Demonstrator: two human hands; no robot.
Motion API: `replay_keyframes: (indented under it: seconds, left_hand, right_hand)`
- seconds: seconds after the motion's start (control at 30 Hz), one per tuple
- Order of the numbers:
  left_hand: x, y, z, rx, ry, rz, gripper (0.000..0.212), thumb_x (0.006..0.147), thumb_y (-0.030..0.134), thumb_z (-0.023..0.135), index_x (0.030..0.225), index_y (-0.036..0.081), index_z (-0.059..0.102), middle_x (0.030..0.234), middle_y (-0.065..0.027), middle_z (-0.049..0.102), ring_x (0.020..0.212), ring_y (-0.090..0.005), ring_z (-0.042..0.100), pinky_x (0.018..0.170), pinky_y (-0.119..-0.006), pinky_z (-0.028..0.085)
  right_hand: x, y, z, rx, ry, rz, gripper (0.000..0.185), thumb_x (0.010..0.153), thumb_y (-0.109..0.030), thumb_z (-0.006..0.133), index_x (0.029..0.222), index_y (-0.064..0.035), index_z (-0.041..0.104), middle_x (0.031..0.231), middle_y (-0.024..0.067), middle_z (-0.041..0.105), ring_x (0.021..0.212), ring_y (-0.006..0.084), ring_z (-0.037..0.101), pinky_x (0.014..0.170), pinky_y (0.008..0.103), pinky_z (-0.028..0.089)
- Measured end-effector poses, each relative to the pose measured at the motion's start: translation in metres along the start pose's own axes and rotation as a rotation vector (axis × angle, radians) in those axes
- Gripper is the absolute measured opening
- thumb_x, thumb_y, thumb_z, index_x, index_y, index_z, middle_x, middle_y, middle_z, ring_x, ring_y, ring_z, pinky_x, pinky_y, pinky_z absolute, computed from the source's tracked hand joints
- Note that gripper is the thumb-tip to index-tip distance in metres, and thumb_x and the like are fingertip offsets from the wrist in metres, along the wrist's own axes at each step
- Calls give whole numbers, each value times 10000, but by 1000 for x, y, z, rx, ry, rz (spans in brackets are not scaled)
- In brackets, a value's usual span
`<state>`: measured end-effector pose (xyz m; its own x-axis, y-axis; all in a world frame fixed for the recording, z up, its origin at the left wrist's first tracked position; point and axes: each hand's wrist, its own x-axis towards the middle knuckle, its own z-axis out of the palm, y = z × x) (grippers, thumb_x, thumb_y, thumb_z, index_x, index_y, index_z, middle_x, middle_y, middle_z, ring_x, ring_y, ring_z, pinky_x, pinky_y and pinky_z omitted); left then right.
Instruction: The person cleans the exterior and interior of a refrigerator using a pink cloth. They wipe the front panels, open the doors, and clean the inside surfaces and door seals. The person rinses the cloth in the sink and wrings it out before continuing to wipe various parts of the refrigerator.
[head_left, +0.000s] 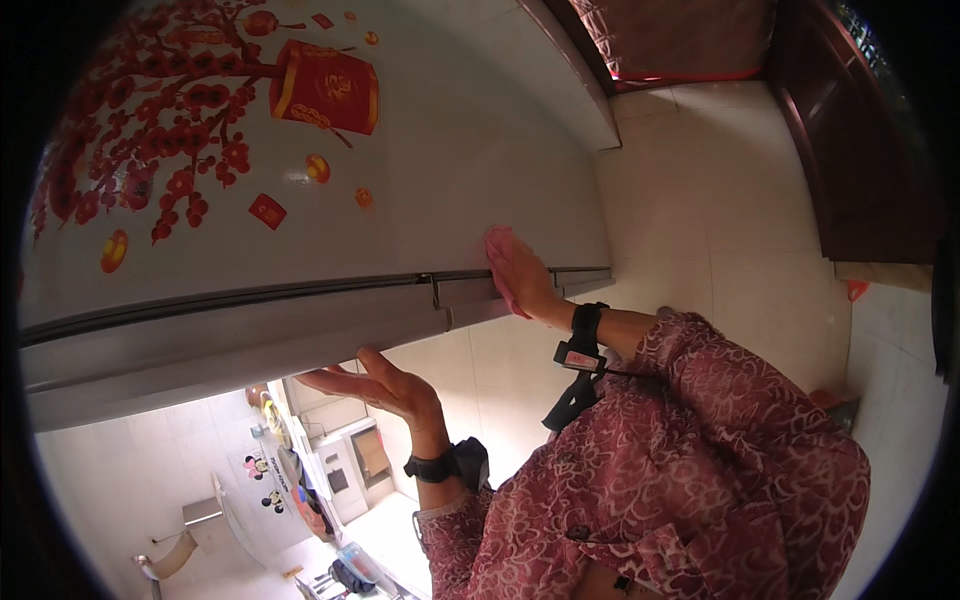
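My right hand (531, 283) holds a folded pink cloth (500, 244). The cloth lies against the side of a refrigerator, over the dark seam where the side panel (450, 180) meets the grey door edge (247, 341). Part of the cloth is hidden under my palm and fingers. Lower and to the left, my left hand (390, 386) is at the front of the door with its fingers spread and nothing held. Some of its fingertips are hidden behind the door. Both wrists wear black straps, and a small device (581, 358) sits on the right one.
Red and gold festive stickers (326, 86) cover the side panel. Pale floor tiles (660, 202) run to a dark wooden piece of furniture (862, 150) at right. Beyond the door, a bright kitchen area shows a range hood (214, 525) and a white cabinet (352, 469).
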<state>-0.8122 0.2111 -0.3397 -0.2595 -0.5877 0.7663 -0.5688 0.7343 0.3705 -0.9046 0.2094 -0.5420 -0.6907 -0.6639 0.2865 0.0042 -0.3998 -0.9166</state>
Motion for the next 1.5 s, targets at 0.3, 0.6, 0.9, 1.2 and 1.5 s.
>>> replay_keyframes:
  seconds: [0.3, 0.6, 0.9, 1.2, 1.5]
  left_hand:
    - [2, -2, 2, -59, 67, 8, 754, 958, 532, 417, 1485, 44, 189, 1486, -203, 230, 1356, -323, 280, 1085, -435, 270]
    - [-2, -9, -1, 63, -8, -80, 746, 961, 439, 435, 1489, 27, 108, 1514, -205, 148, 1360, -322, 279, 1090, -443, 271]
    - [7, -14, -1, 153, 129, -14, 712, 952, 446, 428, 1452, 1, 185, 1440, -218, 262, 1296, -304, 351, 1048, -436, 327]
    - [6, -15, -26, 132, 186, 63, 703, 970, 422, 410, 1459, -17, 161, 1465, -221, 232, 1327, -285, 310, 1106, -390, 244]
    - [-3, -37, -70, -1949, 240, -539, 611, 821, 341, 696, 1238, -42, 467, 1233, -122, 517, 1095, -184, 524, 964, -321, 435]
  right_hand:
    - [15, -125, 52, 78, -115, -458, 483, 742, -103, 730, 1178, -77, 523, 1268, 134, 496, 1225, 320, 468, 1036, 448, 372]
    - [-23, -57, 44, -122, -107, -553, 627, 728, -114, 741, 1282, -162, 452, 1348, 109, 433, 1272, 334, 412, 995, 481, 375]
    - [-11, -93, 41, 102, 38, -468, 385, 825, -102, 629, 1183, -133, 491, 1293, 121, 476, 1208, 330, 472, 952, 426, 412]
    - [-48, -90, 27, -207, -69, -273, 619, 676, -65, 765, 1204, -183, 466, 1241, 87, 468, 1140, 274, 514, 825, 445, 374]
    - [-100, 14, -10, -373, -92, -4, 426, 756, -17, 668, 1152, -151, 586, 1214, 72, 568, 1165, 276, 530, 964, 428, 402]
